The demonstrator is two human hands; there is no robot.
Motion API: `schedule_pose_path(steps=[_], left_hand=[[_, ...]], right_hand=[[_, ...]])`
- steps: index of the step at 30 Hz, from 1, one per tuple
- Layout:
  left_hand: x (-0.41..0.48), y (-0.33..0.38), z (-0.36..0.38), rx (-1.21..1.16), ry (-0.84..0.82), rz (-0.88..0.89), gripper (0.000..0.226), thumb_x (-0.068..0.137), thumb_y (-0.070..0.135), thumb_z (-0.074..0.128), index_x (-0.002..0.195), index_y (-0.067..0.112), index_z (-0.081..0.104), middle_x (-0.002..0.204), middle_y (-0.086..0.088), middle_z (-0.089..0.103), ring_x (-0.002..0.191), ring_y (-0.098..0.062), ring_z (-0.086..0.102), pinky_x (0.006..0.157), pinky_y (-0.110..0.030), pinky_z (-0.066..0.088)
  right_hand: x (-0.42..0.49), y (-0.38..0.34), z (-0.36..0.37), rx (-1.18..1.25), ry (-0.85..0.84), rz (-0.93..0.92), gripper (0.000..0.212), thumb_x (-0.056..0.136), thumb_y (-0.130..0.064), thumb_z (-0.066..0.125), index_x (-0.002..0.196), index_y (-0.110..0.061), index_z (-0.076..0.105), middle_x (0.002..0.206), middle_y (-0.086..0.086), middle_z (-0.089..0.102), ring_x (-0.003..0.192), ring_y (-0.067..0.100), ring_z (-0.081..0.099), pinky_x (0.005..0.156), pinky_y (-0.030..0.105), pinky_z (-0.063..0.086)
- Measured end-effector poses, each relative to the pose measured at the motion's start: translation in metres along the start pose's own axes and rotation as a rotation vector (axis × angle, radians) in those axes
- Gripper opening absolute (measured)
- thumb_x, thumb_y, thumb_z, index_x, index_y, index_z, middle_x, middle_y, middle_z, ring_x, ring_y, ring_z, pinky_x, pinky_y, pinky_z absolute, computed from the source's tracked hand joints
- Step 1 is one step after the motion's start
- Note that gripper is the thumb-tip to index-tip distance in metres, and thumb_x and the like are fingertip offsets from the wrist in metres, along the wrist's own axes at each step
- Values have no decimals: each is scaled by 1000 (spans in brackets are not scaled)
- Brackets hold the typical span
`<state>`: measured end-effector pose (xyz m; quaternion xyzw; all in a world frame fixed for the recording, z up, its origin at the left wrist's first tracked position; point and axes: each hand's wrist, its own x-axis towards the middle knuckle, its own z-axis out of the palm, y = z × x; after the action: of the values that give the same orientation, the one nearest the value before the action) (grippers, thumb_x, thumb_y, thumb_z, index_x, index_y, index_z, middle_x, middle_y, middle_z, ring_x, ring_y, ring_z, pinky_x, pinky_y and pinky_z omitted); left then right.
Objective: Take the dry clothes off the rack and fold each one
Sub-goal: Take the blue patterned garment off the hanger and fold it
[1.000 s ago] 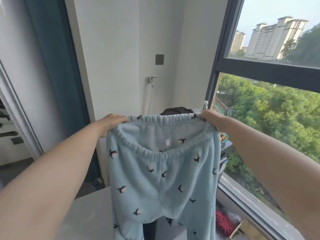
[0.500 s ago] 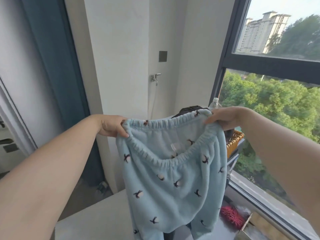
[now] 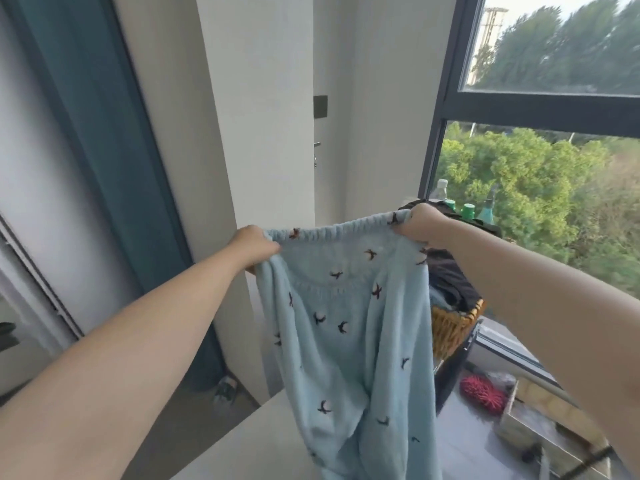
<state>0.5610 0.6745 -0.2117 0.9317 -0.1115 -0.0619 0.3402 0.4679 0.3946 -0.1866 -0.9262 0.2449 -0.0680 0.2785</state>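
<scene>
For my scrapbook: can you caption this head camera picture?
The left hand and right hand hold blue pants up beside a window.

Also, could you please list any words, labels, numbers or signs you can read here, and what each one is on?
None is readable.
The blue trousers: bird pattern only, no lettering.
The bottles by the window: labels hidden.
The dark wall plate: no marking visible.

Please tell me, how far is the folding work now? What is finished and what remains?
Done: the blue trousers are off the rack. In hand: the left hand and right hand grip the waistband ends; the trousers hang unfolded near the white table. Left: folding this pair. Dark clothes lie heaped in the wicker basket; whether they need folding I cannot tell.
</scene>
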Motion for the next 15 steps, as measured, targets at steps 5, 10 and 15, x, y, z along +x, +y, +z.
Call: schedule_pose_path(steps=[5, 10, 15], left_hand=[[-10, 29, 6, -599, -189, -33, 9, 88, 7, 60, 80, 5, 57, 74, -10, 61, 62, -19, 61, 44, -27, 55], [-14, 57, 15, -667, -315, 60, 15, 90, 11, 61, 99, 0, 62, 85, -11, 65, 69, -19, 65, 61, -29, 59], [-19, 77, 19, -631, -376, 123, 13, 93, 13, 56, 98, 2, 60, 82, -10, 65, 69, -19, 64, 59, -27, 59]], right_hand=[[-6, -19, 17, 162, 38, 10, 34, 95, -31, 53, 66, -15, 44, 78, 10, 53, 62, 21, 51, 56, 27, 50], [-14, -34, 34, 645, -145, 48, 22, 95, -14, 54, 104, 6, 57, 95, 15, 62, 83, 24, 64, 73, 33, 57], [-25, -39, 31, 896, -518, 13, 29, 96, 6, 41, 124, 12, 47, 122, 25, 57, 112, 35, 59, 98, 46, 48]])
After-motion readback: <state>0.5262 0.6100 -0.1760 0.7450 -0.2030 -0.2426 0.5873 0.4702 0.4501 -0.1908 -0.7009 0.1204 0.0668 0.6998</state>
